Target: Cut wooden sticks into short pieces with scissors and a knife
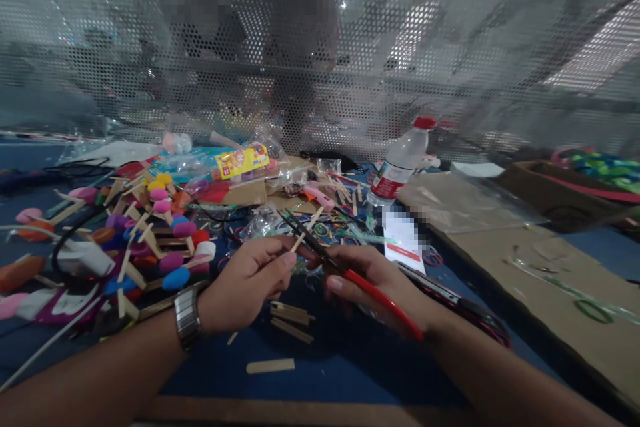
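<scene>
The left hand (257,277) pinches a stick (308,229) at frame centre; the right hand (373,280) grips red-handled scissors (367,290) beside it. Coloured pieces (163,240) crowd the left, loose sticks (293,321) lie below, and a bottle (403,163) and phone (403,240) stand close behind the right hand. The bottle, upper right of centre, looks mostly clear inside. The stick slants up and right; the scissors' blades point upper left.
</scene>
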